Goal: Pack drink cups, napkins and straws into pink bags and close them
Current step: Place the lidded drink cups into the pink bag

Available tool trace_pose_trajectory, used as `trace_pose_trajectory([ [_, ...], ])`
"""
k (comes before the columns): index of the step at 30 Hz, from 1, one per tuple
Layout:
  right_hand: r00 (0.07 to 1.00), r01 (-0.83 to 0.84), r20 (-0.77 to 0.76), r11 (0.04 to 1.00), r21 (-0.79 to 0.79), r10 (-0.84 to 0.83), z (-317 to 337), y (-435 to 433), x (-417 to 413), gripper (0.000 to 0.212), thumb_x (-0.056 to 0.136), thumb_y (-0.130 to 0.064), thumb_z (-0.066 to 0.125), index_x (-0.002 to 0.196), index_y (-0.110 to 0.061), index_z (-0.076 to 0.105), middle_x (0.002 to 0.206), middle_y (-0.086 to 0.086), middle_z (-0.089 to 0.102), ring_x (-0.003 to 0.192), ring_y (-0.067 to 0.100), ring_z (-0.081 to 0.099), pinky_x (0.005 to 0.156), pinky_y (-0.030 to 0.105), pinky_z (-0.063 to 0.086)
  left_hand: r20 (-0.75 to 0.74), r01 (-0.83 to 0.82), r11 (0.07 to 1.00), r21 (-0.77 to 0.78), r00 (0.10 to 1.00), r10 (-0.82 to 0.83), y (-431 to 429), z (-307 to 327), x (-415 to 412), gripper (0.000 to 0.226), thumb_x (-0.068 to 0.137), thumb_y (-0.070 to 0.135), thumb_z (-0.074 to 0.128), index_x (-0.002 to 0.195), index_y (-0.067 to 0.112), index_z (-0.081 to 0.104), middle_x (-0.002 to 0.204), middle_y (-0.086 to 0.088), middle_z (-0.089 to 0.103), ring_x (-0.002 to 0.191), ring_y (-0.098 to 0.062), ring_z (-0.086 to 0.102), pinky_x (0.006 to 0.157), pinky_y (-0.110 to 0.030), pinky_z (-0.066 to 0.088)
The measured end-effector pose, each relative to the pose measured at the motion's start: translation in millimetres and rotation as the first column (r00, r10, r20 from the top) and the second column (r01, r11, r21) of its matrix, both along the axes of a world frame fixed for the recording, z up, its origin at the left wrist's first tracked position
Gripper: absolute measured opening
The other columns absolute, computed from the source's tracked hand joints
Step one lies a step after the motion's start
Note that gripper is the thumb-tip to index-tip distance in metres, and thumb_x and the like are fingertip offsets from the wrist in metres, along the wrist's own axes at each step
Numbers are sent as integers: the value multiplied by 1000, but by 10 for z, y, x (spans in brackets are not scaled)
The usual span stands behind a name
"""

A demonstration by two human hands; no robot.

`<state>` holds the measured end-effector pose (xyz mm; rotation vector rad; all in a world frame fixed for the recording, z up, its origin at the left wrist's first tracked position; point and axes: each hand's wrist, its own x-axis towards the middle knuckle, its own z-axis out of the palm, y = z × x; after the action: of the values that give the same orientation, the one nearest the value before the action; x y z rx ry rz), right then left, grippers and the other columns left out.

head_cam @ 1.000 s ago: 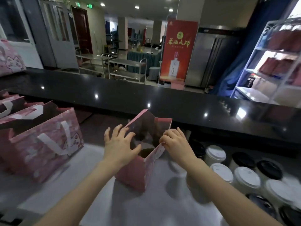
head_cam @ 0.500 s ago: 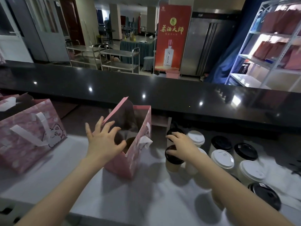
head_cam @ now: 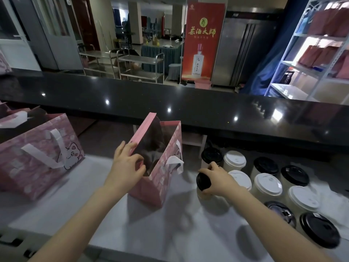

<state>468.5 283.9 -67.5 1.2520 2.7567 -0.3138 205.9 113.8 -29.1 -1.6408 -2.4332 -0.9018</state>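
Right hand [head_cam: 217, 179] fingers clamp a black-lidded pale paper cup [head_cam: 203, 183]; left hand [head_cam: 127, 164] fingers pinch the rim of an open pink paper bag [head_cam: 156, 178].

The cup stands on the white table [head_cam: 188, 233], just right of the bag. A lid-only grip could pop the lid, or the cup could catch the bag's rim and tip it.

Cups [head_cam: 268, 184] right of open bag [head_cam: 160, 167]
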Motion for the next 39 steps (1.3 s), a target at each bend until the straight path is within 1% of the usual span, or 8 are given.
trace_pose_trajectory([
  [6, 971, 2, -239, 999, 39, 7, 296, -188, 107, 72, 70, -47, 70, 137, -34, 44, 128, -2, 32, 118, 20, 39, 96, 37, 46, -129, 187, 982, 36, 975, -181, -53, 60, -48, 26, 69, -9, 68, 85, 10, 78, 121, -9, 62, 124, -36, 44, 105, -47, 41],
  [10, 955, -4, -295, 995, 100, 33, 608, -305, 139, 71, 73, -45, 72, 137, -34, 44, 131, -2, 32, 121, 18, 37, 98, 35, 45, -141, 188, 980, -71, 970, -197, -72, 176, -73, 27, 74, -1, 66, 94, 12, 77, 109, -3, 64, 121, -32, 43, 106, -42, 39],
  [15, 909, -13, -410, 987, 163, 79, 1039, -456, 76, 72, 71, -39, 77, 136, -34, 47, 134, -1, 32, 125, 19, 38, 99, 38, 44, -160, -92, 916, -391, 987, 31, -86, 365, -52, 17, 84, 24, 54, 88, 25, 70, 123, 4, 59, 146, -34, 10, 107, -73, -1],
  [18, 876, -42, -464, 979, 201, 133, 1283, -536, -31, 73, 70, -38, 77, 137, -35, 46, 134, -3, 32, 126, 16, 38, 98, 45, 46, -118, -198, 857, -475, 980, 161, -95, 352, 1, 23, 88, 39, 50, 77, 22, 61, 119, -4, 57, 145, -43, 7, 104, -76, 5],
  [22, 827, -105, -511, 957, 270, 235, 1555, -621, -222, 72, 70, -35, 78, 136, -35, 48, 131, -3, 34, 124, 17, 39, 96, 45, 47, 43, -118, 915, -386, 988, 146, -168, 235, -22, 22, 89, 40, 52, 92, 19, 59, 116, -6, 52, 118, -34, 46, 94, -48, 44],
  [25, 775, -151, -554, 941, 303, 303, 1697, -664, -383, 73, 69, -35, 78, 135, -34, 48, 129, -2, 35, 122, 19, 41, 96, 45, 48, 76, -34, 962, -272, 995, 57, -227, 167, -106, 31, 81, 31, 64, 109, 17, 61, 122, -5, 50, 104, -26, 53, 84, -34, 46],
  [32, 756, -265, -534, 923, 278, 378, 1569, -829, -856, 72, 71, -37, 77, 136, -35, 45, 129, -4, 34, 123, 17, 40, 97, 42, 48, 114, -23, 973, -229, 992, 50, -298, 131, -229, 82, 76, 23, 68, 146, 31, 28, 155, -5, 21, 140, -35, 22, 111, -45, 32],
  [39, 710, -247, -576, 910, 334, 404, 1498, -866, -1035, 72, 71, -42, 74, 136, -38, 42, 130, -9, 32, 122, 15, 38, 94, 40, 50, 80, 56, 954, -294, 996, -34, -359, 191, -368, 97, 73, 6, 73, 151, 30, 19, 161, 1, -13, 146, -26, 1, 112, -35, 30],
])
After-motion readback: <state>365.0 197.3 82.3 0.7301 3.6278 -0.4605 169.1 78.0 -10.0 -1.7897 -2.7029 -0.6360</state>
